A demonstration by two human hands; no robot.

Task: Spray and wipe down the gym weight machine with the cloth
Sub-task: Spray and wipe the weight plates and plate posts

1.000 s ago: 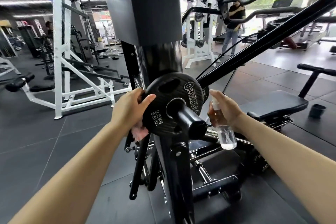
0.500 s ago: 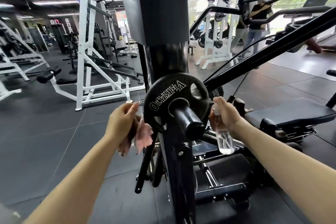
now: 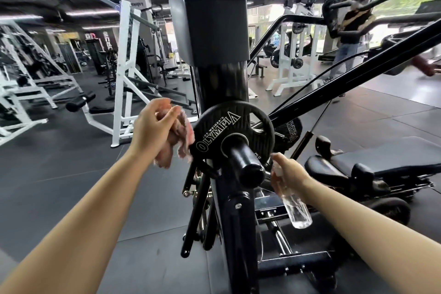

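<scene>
1. Right hand [image 3: 290,170] gripped a clear spray bottle [image 3: 294,207] by its neck, fingers curled round it; bottle hung tilted, base pointing down and to the right, just beside the end of the black sleeve bar [image 3: 245,166]
2. Left hand [image 3: 152,130] held a bunched pink cloth [image 3: 182,137], fingers curled round it; cloth lay against the left rim of the weight plate [image 3: 232,135]
3. Weight plate, black, lettered "OLYMPIA", sat on the sleeve bar of the black weight machine [image 3: 230,222]; a second plate [image 3: 287,132] showed partly behind it, to the right
4. Machine's upright column carried a grey padded block [image 3: 211,28] at the top, above the plate
5. Black padded seat [image 3: 381,162] stood low to the right of the machine
6. White frame rack [image 3: 125,74] stood on the dark floor to the left, well apart from the machine
7. A person [image 3: 352,31] in dark top and jeans stood far right, near the bright window; details blurred
</scene>
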